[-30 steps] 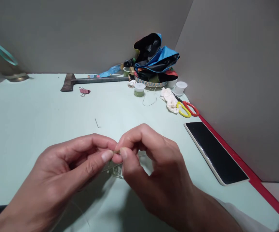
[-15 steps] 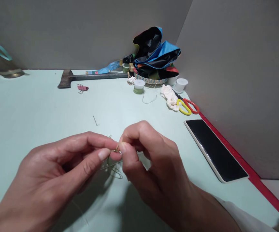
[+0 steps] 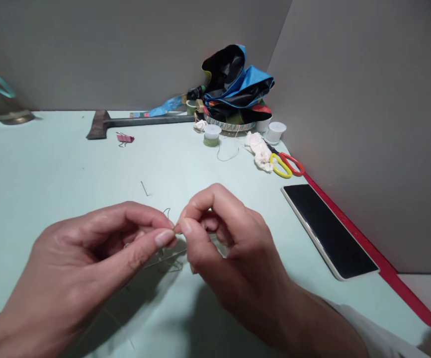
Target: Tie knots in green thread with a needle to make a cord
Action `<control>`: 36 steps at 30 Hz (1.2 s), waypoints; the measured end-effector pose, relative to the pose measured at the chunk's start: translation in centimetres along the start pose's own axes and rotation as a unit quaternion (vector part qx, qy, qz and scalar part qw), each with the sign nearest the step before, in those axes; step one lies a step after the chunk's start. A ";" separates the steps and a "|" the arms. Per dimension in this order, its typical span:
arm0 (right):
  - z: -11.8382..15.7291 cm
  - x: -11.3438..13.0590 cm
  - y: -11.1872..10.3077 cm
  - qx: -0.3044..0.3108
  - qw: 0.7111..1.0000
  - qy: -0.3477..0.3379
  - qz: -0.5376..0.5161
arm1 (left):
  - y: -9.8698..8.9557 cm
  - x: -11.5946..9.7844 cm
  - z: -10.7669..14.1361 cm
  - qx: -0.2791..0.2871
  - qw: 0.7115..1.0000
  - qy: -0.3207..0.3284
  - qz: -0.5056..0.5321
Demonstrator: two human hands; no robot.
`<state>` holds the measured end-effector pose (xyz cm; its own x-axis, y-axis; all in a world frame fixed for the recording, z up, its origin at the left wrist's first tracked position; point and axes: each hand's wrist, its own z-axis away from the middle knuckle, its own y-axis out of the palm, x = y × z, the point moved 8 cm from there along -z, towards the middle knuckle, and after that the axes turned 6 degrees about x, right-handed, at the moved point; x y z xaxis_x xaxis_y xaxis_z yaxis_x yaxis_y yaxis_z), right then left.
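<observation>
My left hand (image 3: 99, 263) and my right hand (image 3: 233, 248) meet low in the middle of the view. Both pinch a thin olive-green thread (image 3: 177, 229) between thumb and index finger, the fingertips almost touching. Most of what lies between the fingertips is hidden. Loose loops of the thread (image 3: 174, 268) hang below and behind the left fingers, over the pale green table (image 3: 51, 199). A small bent nail-like piece of metal (image 3: 144, 188) lies on the table just beyond my left hand.
At the back lie a hammer-like axe (image 3: 99, 125), a pink binder clip (image 3: 125, 138) and a green thread spool (image 3: 212, 135). A folded blue and black bag (image 3: 254, 82) sits in the corner. Scissors (image 3: 281, 166), crumpled tissue (image 3: 259, 151) and a phone (image 3: 330, 231) are on the right.
The thread knot visible between my fingertips is now more covered, and the fingertips have drawn closer. The whole scene has shifted slightly left with the camera.
</observation>
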<state>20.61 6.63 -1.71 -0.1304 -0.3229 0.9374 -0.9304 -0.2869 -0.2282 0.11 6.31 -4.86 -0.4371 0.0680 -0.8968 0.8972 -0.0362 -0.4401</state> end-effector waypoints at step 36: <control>-1.2 -0.4 -0.3 0.040 0.991 -0.064 0.114 | 3.9 -0.2 -0.4 0.126 0.949 -0.148 0.248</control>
<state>20.54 7.92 -1.67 -0.2854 -0.4978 0.8190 -0.8511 -0.2612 -0.4554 3.74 6.56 -6.37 0.0042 -0.3020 -0.9533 0.9702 -0.2298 0.0771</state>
